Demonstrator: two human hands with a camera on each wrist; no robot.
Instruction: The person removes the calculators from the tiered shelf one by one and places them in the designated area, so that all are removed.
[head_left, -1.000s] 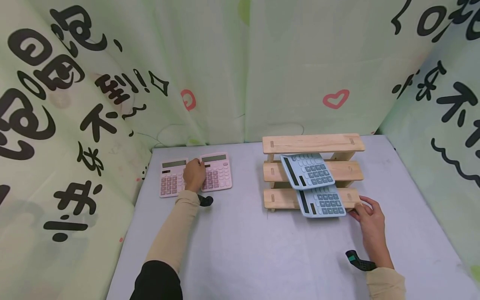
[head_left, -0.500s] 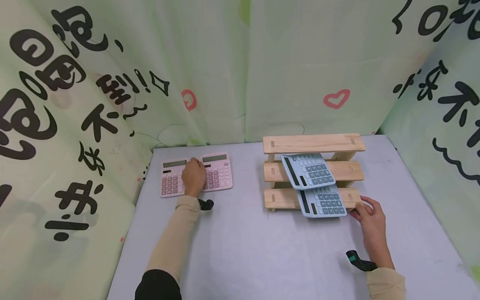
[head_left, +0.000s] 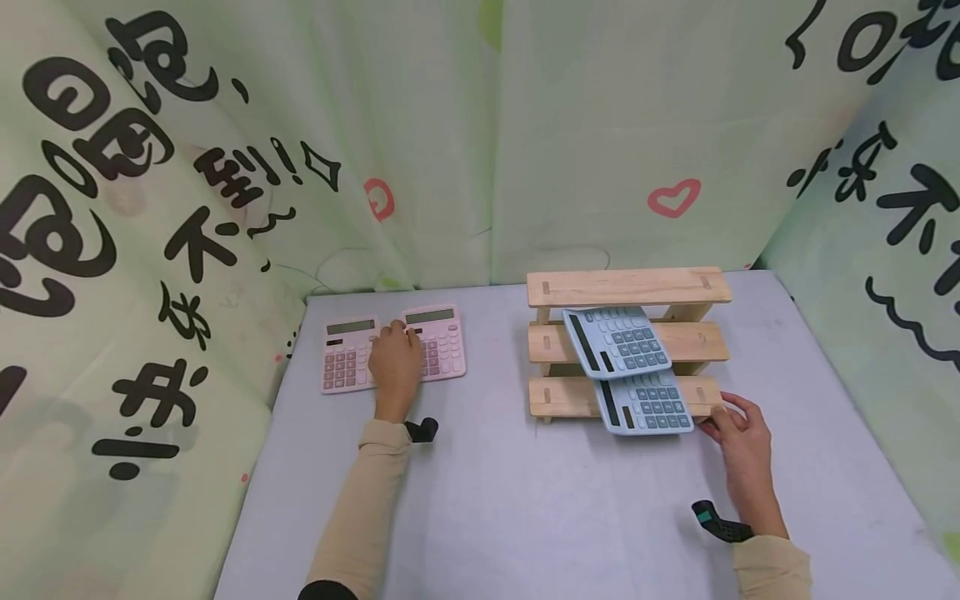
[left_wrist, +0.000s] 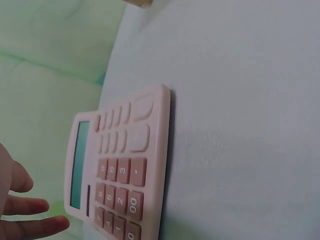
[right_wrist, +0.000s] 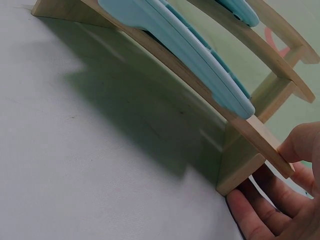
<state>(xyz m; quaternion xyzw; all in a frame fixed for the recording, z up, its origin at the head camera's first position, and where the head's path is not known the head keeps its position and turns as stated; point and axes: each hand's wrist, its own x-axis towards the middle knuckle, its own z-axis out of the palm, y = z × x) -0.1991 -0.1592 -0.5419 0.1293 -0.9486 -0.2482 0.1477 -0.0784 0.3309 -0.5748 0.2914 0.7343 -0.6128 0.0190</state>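
Observation:
Two pink calculators lie at the table's back left: the left one [head_left: 343, 368] is partly covered by my left hand [head_left: 396, 367], and the right one [head_left: 446, 343] is at its other side. In the left wrist view my loosely extended fingers [left_wrist: 42, 225] are beside the screen end of a pink calculator [left_wrist: 127, 165], pinching nothing. My right hand [head_left: 746, 454] grips the right end of the lowest step of a wooden three-step rack [head_left: 562, 398], thumb on top, fingers under. An upper blue calculator [head_left: 626, 342] and a lower blue calculator [head_left: 651, 404] rest tilted on its steps.
A white cloth covers the table [head_left: 510, 500]. Pale green curtains [head_left: 427, 150] with black writing stand behind it and at both sides. The top step [head_left: 628, 287] of the rack stands near the back edge.
My left hand has shifted slightly right and toward me, and its curled fingers have loosened. The pink calculators, the rack and my right hand look unmoved.

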